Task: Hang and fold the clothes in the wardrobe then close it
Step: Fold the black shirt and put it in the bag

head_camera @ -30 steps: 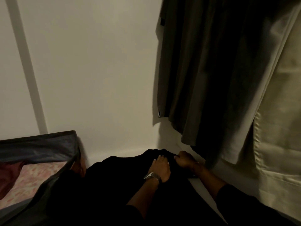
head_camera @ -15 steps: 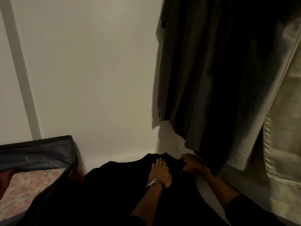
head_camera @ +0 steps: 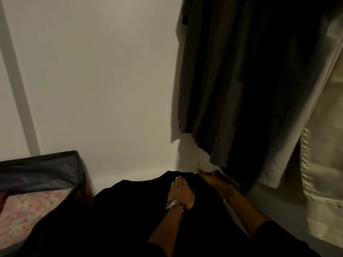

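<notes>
Our left hand (head_camera: pixel 181 192) presses flat, fingers straight, on the black garment (head_camera: pixel 130 210) spread on the wardrobe floor. Our right hand (head_camera: pixel 213 179), blurred, touches its far edge; grip unclear. Dark clothes (head_camera: pixel 241 80) hang above, a fabric bin (head_camera: pixel 40 169) sits left.

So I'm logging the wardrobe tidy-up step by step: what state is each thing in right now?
black garment: lying flat on the wardrobe floor, under both hands.
left hand: fingers straight, pressing flat on the garment.
right hand: blurred, at the garment's far edge; grip unclear.
dark hanging clothes: hung, hems clear of the floor.
cream hanging garment: hung at the right.
storage box: open, pink floral fabric inside.
</notes>
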